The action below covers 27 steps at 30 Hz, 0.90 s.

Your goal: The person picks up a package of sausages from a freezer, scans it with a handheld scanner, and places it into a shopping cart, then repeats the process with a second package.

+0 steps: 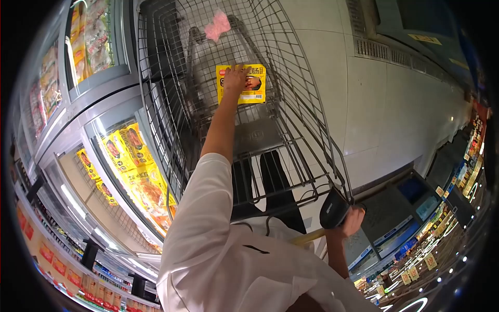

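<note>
My left hand (235,81) reaches down into the wire shopping cart (306,99) and lies on a yellow food package (252,94) with a sausage picture. Its fingers are spread over the upper part of the package; whether the thumb grips an edge is hidden. At the cart's right rear corner, my right hand (353,220) is wrapped round the end of the handle, beside a black device (333,209). A crumpled pink item (217,26) lies near the far end of the cart.
On the left, an open freezer (96,125) holds yellow packages (138,166) close to the cart. Pale floor (384,104) runs along the cart's right side. Dark cabinets (387,223) and stocked shelves stand at the lower right.
</note>
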{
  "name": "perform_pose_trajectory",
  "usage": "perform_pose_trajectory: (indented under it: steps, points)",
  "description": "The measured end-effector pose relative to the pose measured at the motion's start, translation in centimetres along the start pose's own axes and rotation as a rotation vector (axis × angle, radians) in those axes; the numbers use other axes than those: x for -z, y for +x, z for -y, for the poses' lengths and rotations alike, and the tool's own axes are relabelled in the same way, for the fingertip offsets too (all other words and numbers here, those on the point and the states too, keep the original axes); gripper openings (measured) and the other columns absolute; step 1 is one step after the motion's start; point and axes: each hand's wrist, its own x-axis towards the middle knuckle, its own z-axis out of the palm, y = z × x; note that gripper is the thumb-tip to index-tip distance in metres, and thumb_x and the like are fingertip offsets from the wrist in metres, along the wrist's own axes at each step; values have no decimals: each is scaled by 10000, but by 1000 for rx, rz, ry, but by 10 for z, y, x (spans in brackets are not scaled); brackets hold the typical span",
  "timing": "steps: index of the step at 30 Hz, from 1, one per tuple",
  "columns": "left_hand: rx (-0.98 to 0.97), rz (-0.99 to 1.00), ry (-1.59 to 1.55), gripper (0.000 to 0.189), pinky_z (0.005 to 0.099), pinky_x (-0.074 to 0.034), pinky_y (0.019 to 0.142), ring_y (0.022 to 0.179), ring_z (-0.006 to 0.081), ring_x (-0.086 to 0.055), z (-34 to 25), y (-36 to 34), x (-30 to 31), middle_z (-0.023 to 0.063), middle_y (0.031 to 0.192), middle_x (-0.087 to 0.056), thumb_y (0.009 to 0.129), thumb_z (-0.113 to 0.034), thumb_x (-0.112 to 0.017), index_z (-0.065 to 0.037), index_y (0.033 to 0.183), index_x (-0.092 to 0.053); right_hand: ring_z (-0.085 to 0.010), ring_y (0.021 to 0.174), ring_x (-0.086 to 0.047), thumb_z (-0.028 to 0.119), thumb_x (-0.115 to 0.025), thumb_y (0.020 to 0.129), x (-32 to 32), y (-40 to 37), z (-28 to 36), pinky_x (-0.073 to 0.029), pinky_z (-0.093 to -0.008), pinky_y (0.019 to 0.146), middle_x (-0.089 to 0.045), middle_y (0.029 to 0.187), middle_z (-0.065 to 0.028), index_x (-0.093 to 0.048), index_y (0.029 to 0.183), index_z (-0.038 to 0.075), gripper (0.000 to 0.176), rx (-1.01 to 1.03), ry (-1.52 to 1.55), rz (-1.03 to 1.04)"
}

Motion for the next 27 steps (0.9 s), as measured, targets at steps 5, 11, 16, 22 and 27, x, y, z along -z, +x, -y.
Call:
perform_pose_trajectory:
  steps: [5,11,16,22,27]
  points:
    - [160,585,-322,335,461,-520,906,1048,352,-649,-28,-69,48,152,1144,-678,854,-174,-583,-149,1172,-685,-309,685,-513,329,-679,754,6,5,-2,-404,-394,625,-556,760,-114,-619,911,7,363,72,175,-114]
    - [212,225,-737,202,377,-555,827,908,281,-708,-69,-191,194,138,974,-726,865,-187,-639,-55,991,-725,-273,749,-545,138,-668,654,16,1,-1,-415,-381,697,-589,789,-73,-654,944,37,307,117,349,-124]
    - [326,-208,-1054,182,292,-538,690,689,156,-676,-137,-309,331,70,771,-708,851,-207,-706,-37,916,-710,-293,875,-562,-12,-636,576,21,-11,-11,-424,-390,768,-613,896,-67,-620,1018,49,447,246,392,16]
    - [583,-671,-691,149,332,-521,747,805,224,-649,-231,-452,357,63,839,-679,799,-168,-751,-54,827,-661,-380,901,-590,38,-736,667,60,1,-44,-462,-472,773,-636,923,-149,-583,1024,29,389,166,291,58]
    - [610,-749,-377,119,395,-485,895,997,301,-599,-242,-501,314,93,940,-681,814,-143,-694,-63,902,-682,-408,902,-624,74,-763,709,106,0,-41,-482,-490,760,-651,923,-192,-561,997,6,359,246,173,186]
